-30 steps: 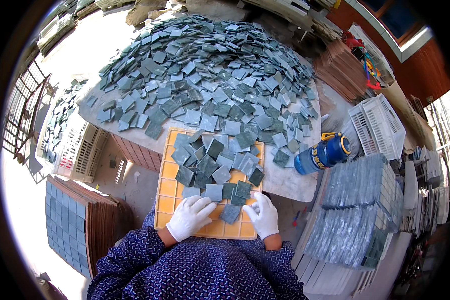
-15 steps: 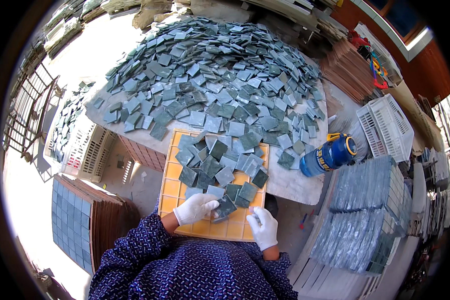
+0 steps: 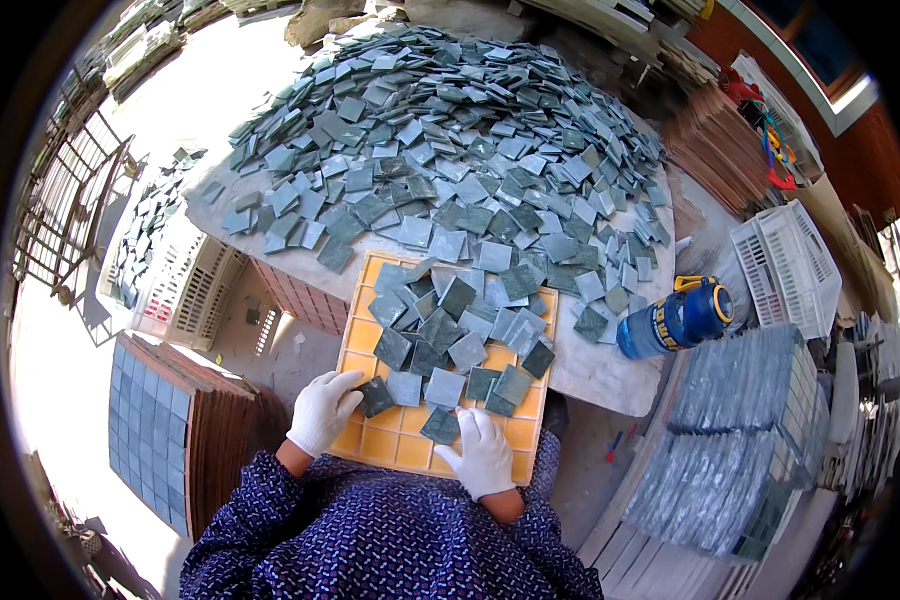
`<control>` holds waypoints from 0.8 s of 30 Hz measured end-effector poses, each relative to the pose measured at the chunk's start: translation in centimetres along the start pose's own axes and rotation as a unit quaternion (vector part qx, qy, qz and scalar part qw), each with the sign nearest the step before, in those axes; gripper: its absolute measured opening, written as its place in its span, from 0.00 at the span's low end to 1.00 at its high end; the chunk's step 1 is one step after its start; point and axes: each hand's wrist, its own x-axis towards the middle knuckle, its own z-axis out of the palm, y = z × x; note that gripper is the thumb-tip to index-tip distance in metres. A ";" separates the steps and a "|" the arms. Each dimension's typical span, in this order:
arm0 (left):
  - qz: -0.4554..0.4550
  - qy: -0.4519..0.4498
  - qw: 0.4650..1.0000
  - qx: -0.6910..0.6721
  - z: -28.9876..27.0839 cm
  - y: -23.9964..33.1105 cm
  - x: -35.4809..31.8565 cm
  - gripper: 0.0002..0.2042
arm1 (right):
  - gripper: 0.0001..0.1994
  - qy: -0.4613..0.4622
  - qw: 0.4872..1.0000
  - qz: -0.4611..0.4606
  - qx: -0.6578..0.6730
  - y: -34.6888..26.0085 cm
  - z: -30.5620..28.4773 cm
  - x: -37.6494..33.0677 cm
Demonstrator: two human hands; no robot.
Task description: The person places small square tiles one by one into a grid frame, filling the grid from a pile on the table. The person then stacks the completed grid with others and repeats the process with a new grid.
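Observation:
A yellow gridded tray (image 3: 370, 440) rests at my lap against the table, with a loose heap of square grey-green stone tiles (image 3: 440, 330) over its far half. My right hand (image 3: 485, 455), in a white glove, has its fingers and thumb at the edges of one dark green tile (image 3: 438, 427) lying in the near part of the tray. At the tray's left edge is my left hand (image 3: 320, 412), also white-gloved, its thumb and fingers apart. Close to those fingertips lies another dark tile (image 3: 376, 397); whether they touch it I cannot tell.
A big pile of tiles (image 3: 450, 110) covers the table (image 3: 610, 375) beyond the tray. On its right edge a blue bottle (image 3: 675, 318) leans over. Stacked tile sheets (image 3: 150, 430) stand at left, plastic-wrapped stacks (image 3: 720, 430) at right. White crates (image 3: 185, 300) flank the table.
My left hand has moved left from the tiles to the tray's edge. My right hand has moved left over the tray to a tile. The tiles near the hands lie differently; the view has shifted slightly.

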 end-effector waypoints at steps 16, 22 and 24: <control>0.067 0.041 0.995 0.066 1.4 0.0 -1.1 0.29 | 0.28 0.135 0.988 -0.067 -0.024 4.4 -4.8 7.8; 0.067 0.040 0.996 0.051 0.7 -0.7 -2.6 0.30 | 0.28 0.105 0.989 -0.098 -0.046 0.5 -1.0 13.1; 0.072 0.052 0.995 0.041 0.7 -1.1 -2.8 0.30 | 0.30 0.096 0.992 -0.075 -0.011 1.4 -0.5 13.6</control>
